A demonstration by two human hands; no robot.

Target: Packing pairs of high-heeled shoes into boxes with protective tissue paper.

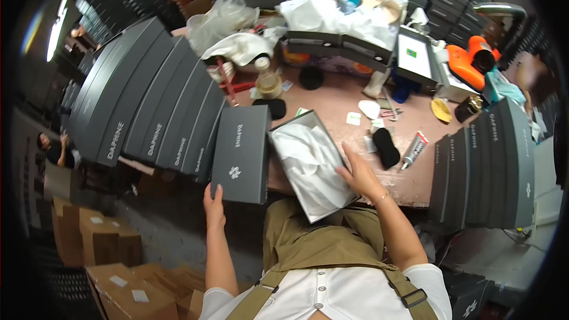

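My left hand (214, 204) gripped the near edge of the lid (241, 153), fingers curled up onto it, thumb side hidden so I couldn't tell how tight. The lid was dark grey, lying flat, just left of the open box (277, 136) and touching it along one side. My right hand (360, 173) lay mostly open, fingers spread flat on the white tissue (308, 163) at the box's right rim; it pressed the paper and closed on nothing. The box sat tilted between both hands, its near corner hanging over the table (338, 92) edge toward my apron (308, 240). Tissue filled the box; whatever lay under it was hidden.

Left of my left hand, a row of grey boxes (142, 104) leaned on each other, fanned out. Right of my right hand, another stack (486, 166) of the same boxes stood on end. Just beyond my right hand's fingers lay a black pad (386, 147) and a glue tube (415, 149), near each other, not touching. Farther out past the box: a tape roll (269, 85), a heap of white paper (338, 15), a clear bag (222, 18). Far right, an orange tool (471, 59). Below my left arm, cardboard cartons (101, 240) sat on the floor. Another person (56, 148) stood at far left, well apart from me.
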